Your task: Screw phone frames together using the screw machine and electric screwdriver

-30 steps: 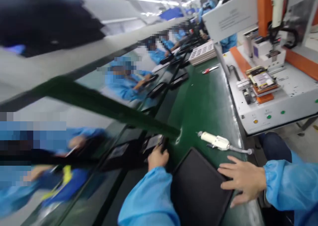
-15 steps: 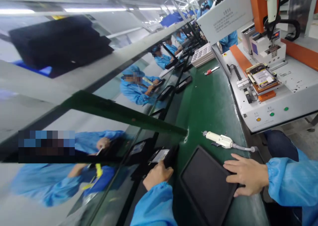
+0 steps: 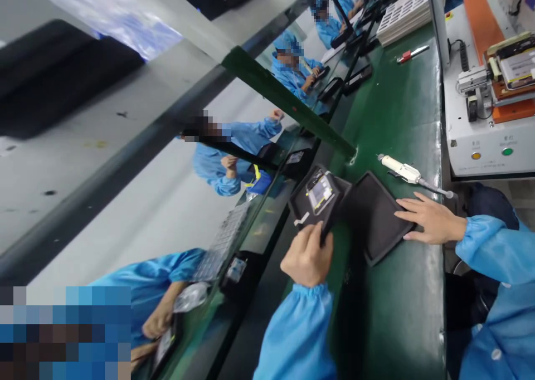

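Observation:
My left hand [image 3: 308, 256] is closed on the near edge of a black tray [image 3: 301, 200] that carries a small device with a light label [image 3: 320, 191]; the tray is lifted over the green belt [image 3: 393, 118]. My right hand [image 3: 428, 220] lies flat with fingers stretched out on the right edge of a second, empty black tray [image 3: 374, 213] resting on the belt. The two trays touch or overlap near their inner corners. A white handheld tool with a cable [image 3: 402, 171] lies just beyond the empty tray.
A white and orange machine [image 3: 489, 90] holding a device in a fixture stands at the right. A red pen [image 3: 412, 53] and a stack of white perforated trays [image 3: 403, 12] sit farther up the belt. Other people in blue coats [image 3: 292, 68] work across a glass partition at the left.
My left hand has pulled the tray with the device out from under the shelf and toward the empty tray. The view has tilted and swung down. My right hand stays on the empty tray.

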Motion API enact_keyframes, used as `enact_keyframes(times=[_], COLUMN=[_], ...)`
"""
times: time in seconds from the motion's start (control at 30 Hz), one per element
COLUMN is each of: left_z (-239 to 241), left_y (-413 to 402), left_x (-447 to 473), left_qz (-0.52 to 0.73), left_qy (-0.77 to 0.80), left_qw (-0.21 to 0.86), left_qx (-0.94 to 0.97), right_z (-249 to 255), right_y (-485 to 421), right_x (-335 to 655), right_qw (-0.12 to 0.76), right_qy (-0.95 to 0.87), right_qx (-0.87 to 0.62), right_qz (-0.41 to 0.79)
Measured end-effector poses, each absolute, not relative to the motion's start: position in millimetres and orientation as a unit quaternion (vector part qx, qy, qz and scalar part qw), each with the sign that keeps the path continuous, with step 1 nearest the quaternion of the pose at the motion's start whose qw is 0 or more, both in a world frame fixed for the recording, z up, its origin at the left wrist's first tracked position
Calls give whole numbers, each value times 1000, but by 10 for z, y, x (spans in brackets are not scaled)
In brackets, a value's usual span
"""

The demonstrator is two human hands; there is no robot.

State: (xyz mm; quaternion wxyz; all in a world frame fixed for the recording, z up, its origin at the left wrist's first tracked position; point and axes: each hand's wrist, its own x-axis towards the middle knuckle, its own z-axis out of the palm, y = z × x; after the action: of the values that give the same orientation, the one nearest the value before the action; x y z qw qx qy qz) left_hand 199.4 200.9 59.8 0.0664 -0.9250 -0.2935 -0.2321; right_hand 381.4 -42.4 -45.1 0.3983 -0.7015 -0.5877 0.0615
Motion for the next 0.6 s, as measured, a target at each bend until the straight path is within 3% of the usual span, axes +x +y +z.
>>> enact_keyframes(times=[0.13,0.2,0.33,0.5,0.6], left_z=[509,470,471,490,538], left_y=[1340,1121,1043,1353,1503], left_x=[1770,1786,1918,2230,2459], left_qz=[-249,-196,-66,-157,-128], left_qy=[-338,-363,-327,-460,-475], left_qw=[-220,-343,-463,-577,-618], left_qx=[-880,-844,-821,-656,-613], right_z=[-443,-437,-429,-408,-367], right_y=[-413,-380,-299,-244,-233], right_x=[3842,3830,3742,3636,3604], right_qw=[613,649,550,422,395], right_qy=[-417,-362,-434,-508,-510], right_qx=[-661,-653,-699,-743,-757], right_qz=[118,145,144,108,99])
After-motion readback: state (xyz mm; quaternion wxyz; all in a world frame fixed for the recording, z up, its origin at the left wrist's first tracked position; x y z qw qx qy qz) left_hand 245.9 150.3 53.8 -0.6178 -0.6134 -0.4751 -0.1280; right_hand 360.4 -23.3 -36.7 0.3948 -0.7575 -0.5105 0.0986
